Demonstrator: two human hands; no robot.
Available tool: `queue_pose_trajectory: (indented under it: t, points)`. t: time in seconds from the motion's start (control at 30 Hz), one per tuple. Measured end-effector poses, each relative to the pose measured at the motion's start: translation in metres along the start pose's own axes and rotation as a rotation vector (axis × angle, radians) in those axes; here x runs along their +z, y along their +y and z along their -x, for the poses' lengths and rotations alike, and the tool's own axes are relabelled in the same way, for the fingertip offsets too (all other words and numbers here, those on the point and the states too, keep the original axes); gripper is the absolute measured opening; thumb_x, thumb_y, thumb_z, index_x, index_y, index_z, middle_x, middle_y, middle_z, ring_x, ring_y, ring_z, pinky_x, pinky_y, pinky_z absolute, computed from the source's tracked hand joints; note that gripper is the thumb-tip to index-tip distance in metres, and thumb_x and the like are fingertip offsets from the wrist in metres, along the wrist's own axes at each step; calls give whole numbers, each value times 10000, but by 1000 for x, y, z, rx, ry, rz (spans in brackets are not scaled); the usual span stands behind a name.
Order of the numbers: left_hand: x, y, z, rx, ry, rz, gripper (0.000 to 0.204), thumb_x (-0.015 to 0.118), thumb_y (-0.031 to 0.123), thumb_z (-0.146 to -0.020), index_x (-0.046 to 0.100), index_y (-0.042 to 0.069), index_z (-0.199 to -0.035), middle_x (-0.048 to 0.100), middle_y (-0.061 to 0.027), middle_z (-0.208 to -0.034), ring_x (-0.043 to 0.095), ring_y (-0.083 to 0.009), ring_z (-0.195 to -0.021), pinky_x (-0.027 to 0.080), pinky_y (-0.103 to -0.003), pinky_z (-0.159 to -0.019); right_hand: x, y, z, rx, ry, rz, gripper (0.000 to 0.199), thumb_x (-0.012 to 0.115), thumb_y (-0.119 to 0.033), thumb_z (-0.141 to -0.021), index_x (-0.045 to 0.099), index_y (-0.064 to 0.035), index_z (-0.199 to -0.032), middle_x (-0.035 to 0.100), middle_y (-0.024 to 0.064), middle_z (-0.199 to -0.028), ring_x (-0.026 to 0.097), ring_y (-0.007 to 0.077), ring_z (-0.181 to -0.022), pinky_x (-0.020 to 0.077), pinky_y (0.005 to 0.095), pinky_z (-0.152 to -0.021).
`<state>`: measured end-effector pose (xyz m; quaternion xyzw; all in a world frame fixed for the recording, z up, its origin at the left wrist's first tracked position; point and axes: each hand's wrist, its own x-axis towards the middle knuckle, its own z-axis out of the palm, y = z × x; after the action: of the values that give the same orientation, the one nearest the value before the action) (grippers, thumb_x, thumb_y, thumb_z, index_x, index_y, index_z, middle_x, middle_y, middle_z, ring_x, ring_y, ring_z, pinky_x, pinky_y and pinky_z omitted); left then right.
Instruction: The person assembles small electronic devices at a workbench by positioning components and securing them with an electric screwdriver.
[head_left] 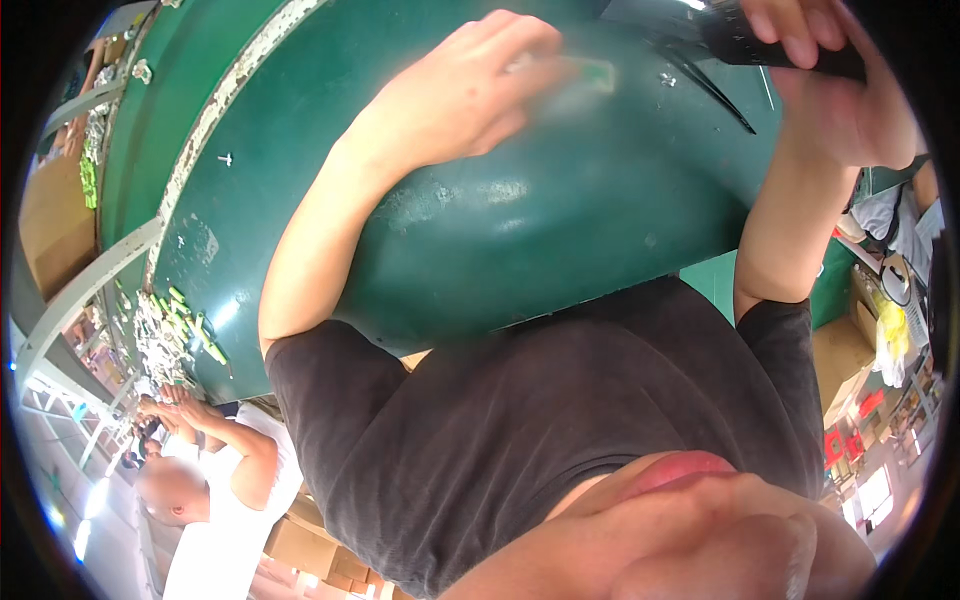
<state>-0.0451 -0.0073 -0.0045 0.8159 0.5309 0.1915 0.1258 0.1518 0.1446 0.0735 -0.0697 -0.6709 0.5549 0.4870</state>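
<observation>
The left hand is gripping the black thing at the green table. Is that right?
Not quite: it is the right hand that is gripping the black object at the green table, as the head view shows.

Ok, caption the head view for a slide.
Left hand holds a blurred item, right hand a black object, over green tabletop.

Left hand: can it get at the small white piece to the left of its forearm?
Probably yes: the small white piece lies on the green table with nothing visible between it and the left hand. The blurred pale thing at that hand could hinder a pickup, though.
</observation>
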Motion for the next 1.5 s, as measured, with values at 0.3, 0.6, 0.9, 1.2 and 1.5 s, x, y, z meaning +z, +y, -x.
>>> queue_pose_trajectory:
  t: [0.3,0.6,0.9,1.2,1.5]
  points:
    - [3,-9,2,106,165,26,348,712,24,-763,750,104,-1099,527,-174,-1353,505,-389,-1273,458,-453,-1066,41,20,25,136,-79,-61,420,581,-9,-944,406,-69,-1321,526,18,-677,488,102,-480,427,241,-500]
    - [5,-5,4,47,184,129,397,717,-22,-710,757,95,-1088,509,-196,-1378,505,-414,-1241,462,-466,-1053,51,32,42,147,-121,9,409,614,88,-885,470,-42,-1246,558,12,-702,513,67,-515,418,203,-517]
    - [16,0,5,70,297,-6,298,828,188,-764,750,84,-1033,523,-205,-1278,510,-419,-1189,476,-473,-1016,61,54,26,-19,-208,-116,365,636,122,-839,470,-66,-1105,539,15,-831,535,82,-687,437,220,-627]
    - [45,9,2,-107,407,87,356,891,299,-709,733,118,-972,563,-138,-1316,501,-365,-1237,473,-471,-1052,37,63,29,-4,-453,-11,373,734,51,-836,506,-44,-1116,594,56,-857,592,128,-727,484,268,-658]
    - [25,7,11,-116,430,61,279,888,206,-680,722,85,-870,553,-175,-1364,538,-385,-1227,524,-457,-993,39,74,31,-33,-230,-433,360,578,97,-942,498,-54,-1259,557,72,-736,492,148,-557,448,331,-552]
